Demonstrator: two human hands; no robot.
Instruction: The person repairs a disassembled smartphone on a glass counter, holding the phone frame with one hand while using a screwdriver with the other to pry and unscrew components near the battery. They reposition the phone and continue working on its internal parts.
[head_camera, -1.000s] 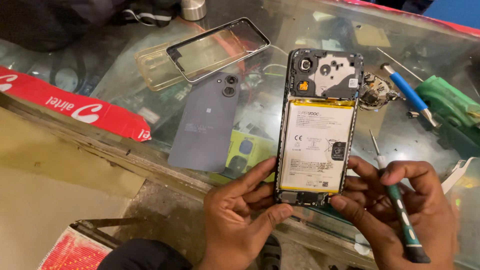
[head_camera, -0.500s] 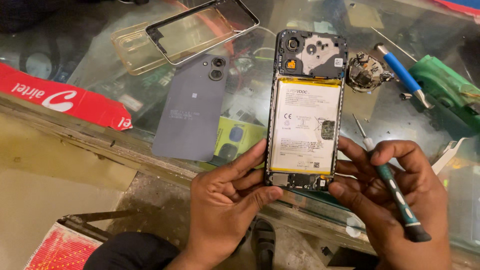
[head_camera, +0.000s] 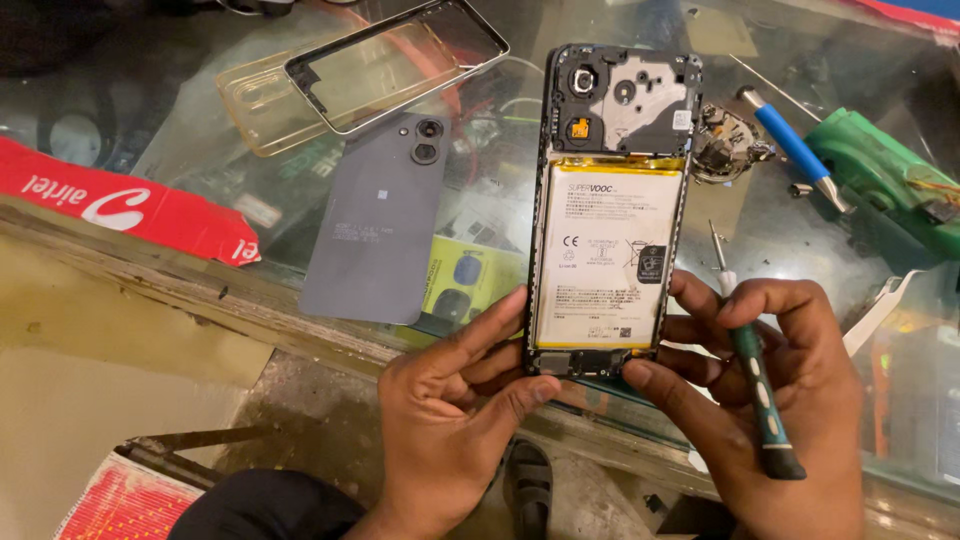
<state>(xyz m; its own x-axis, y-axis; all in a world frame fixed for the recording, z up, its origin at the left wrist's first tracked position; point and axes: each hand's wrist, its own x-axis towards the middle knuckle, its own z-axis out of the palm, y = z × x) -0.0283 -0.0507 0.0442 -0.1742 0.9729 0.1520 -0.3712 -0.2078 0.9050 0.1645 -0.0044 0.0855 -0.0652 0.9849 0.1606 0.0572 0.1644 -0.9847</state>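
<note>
An opened phone lies back-up over the glass counter, its pale battery and black camera board exposed. My left hand grips its lower left edge, thumb and forefinger on the frame. My right hand steadies the lower right corner with its thumb while its fingers hold a dark green screwdriver, the metal tip pointing up beside the phone. The grey back cover lies to the left.
A clear case and a thin phone frame lie at the back left. A blue-handled tool, a small round part and a green object sit at the right. A red strip runs along the counter's wooden front edge.
The view has shifted slightly, so everything sits a bit higher and further left in frame. Both hands keep the same hold on the phone and screwdriver.
</note>
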